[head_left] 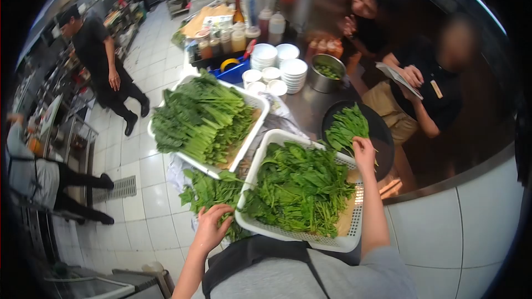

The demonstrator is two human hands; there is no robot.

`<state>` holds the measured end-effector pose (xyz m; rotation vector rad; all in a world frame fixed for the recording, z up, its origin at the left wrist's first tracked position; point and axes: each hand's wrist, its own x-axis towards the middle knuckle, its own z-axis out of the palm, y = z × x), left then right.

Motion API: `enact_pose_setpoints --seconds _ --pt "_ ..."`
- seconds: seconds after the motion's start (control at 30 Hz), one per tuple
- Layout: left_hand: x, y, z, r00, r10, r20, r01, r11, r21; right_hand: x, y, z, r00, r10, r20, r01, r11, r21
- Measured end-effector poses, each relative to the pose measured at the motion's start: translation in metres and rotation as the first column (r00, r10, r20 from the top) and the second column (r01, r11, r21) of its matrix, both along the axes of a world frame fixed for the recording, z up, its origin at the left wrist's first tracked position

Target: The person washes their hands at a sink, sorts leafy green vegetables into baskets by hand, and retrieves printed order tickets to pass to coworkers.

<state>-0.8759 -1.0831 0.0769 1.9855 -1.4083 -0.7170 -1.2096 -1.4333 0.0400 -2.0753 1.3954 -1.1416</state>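
My right hand (363,154) pinches the stem end of a bunch of leafy greens (348,127), whose leaves lie over a round black tray (384,152). Curved and apart, the fingers of my left hand (213,226) hover beside a loose pile of greens (206,191), with nothing visible in them. Between my arms stands a white perforated basket (242,210) heaped with spinach-like greens (302,185). Beyond it to the left, another white basket (250,143) holds long-stemmed leafy greens (202,116) in a neat stack.
Stacked white bowls (292,75), a metal pot (327,80) of green pieces, a blue bin (230,72) and sauce bottles (238,39) crowd the counter's far side. Two people (432,77) are at the right. Two other people (100,58) stand on the tiled floor at left.
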Motion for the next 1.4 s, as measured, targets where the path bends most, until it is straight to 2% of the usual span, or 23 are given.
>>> enact_pose_setpoints --seconds 0.03,0.1,0.17,0.23,0.3,0.33,0.43,0.5,0.6,0.7,0.8,0.83,0.87,0.93,1.03,1.07,1.1,1.17,1.2,1.27,1.33,1.37,1.4 --pt "0.001 0.002 -0.003 1.0 -0.009 -0.012 0.009 1.0 -0.011 0.021 0.026 0.009 0.994 0.049 0.092 -0.049 0.999 -0.008" --pt "0.004 0.004 -0.009 0.999 -0.034 -0.002 0.034 0.999 -0.011 0.065 0.084 0.022 0.967 0.221 0.127 -0.242 0.952 0.185" --pt "0.01 0.006 -0.016 0.999 -0.05 0.007 0.051 0.998 -0.039 0.099 0.127 0.027 0.836 0.545 -0.065 -0.525 0.829 0.192" --pt "0.017 0.007 -0.02 0.997 -0.078 0.029 0.08 0.994 -0.069 0.123 0.161 0.013 0.768 0.625 -0.143 -0.596 0.778 0.2" --pt "0.023 0.01 -0.02 0.995 -0.081 0.059 0.084 0.995 -0.055 0.129 0.177 -0.003 0.747 0.646 -0.157 -0.598 0.756 0.267" --pt "0.026 0.012 -0.022 0.996 -0.072 0.058 0.075 0.996 -0.054 0.131 0.181 -0.009 0.753 0.641 -0.149 -0.602 0.762 0.237" --pt "0.032 0.023 -0.034 0.998 -0.056 0.035 0.059 0.995 -0.082 0.139 0.184 -0.021 0.822 0.568 -0.041 -0.525 0.784 0.331" --pt "0.036 0.029 -0.036 0.998 -0.057 -0.01 0.056 0.996 -0.072 0.155 0.192 -0.01 0.833 0.544 -0.1 -0.493 0.812 0.312" --pt "0.04 0.039 -0.04 0.998 -0.059 -0.015 0.058 0.996 -0.07 0.174 0.198 -0.001 0.768 0.604 -0.21 -0.611 0.79 0.038" --pt "0.046 0.042 -0.042 0.996 -0.077 -0.036 0.074 0.994 -0.075 0.178 0.2 0.001 0.755 0.621 -0.211 -0.588 0.784 0.201" --pt "0.049 0.042 -0.022 0.993 -0.107 -0.042 0.102 0.988 -0.118 0.18 0.204 0.022 0.794 0.596 -0.12 -0.583 0.802 0.132" --pt "0.049 0.039 -0.023 0.982 -0.143 -0.123 0.118 0.975 -0.19 0.179 0.208 0.033 0.814 0.573 -0.101 -0.563 0.819 0.111" --pt "0.049 0.031 -0.024 0.963 -0.186 -0.197 0.131 0.956 -0.263 0.18 0.21 0.04 0.82 0.569 -0.065 -0.57 0.822 0.002" --pt "0.045 0.02 -0.016 0.912 -0.239 -0.334 0.077 0.898 -0.434 0.187 0.218 0.058 0.808 0.588 -0.035 -0.587 0.809 0.029" --pt "0.03 0.007 0.006 0.815 -0.229 -0.533 -0.05 0.887 -0.458 0.2 0.248 0.094 0.71 0.7 -0.075 -0.696 0.714 0.071" --pt "0.024 0.002 0.01 0.795 -0.221 -0.566 -0.152 0.83 -0.537 0.204 0.254 0.089 0.676 0.73 -0.102 -0.726 0.683 0.08" --pt "0.025 -0.002 0.006 0.753 -0.21 -0.623 -0.15 0.868 -0.474 0.206 0.257 0.082 0.638 0.759 -0.128 -0.755 0.65 0.088" --pt "0.032 -0.008 -0.013 0.667 -0.168 -0.726 -0.136 0.931 -0.34 0.201 0.26 0.08 0.664 0.743 -0.086 -0.731 0.669 0.136" --pt "0.032 -0.009 -0.023 0.63 -0.14 -0.764 -0.208 0.917 -0.34 0.197 0.261 0.078 0.674 0.736 -0.063 -0.721 0.675 0.16" --pt "0.042 -0.001 -0.034 0.575 -0.053 -0.816 -0.202 0.958 -0.205 0.168 0.238 0.055 0.822 0.561 -0.095 -0.539 0.822 0.185" --pt "0.051 0.001 -0.066 0.528 0.08 -0.845 -0.188 0.982 -0.024 0.133 0.207 0.035 0.892 0.378 -0.247 -0.381 0.924 0.039" --pt "0.054 0.001 -0.087 0.67 0.092 -0.737 -0.14 0.99 -0.004 0.112 0.192 0.024 0.893 0.274 -0.357 -0.302 0.953 -0.023" --pt "0.056 0.001 -0.106 0.79 0.092 -0.607 -0.097 0.995 0.024 0.09 0.178 0.007 0.872 0.105 -0.478 -0.121 0.993 -0.002"
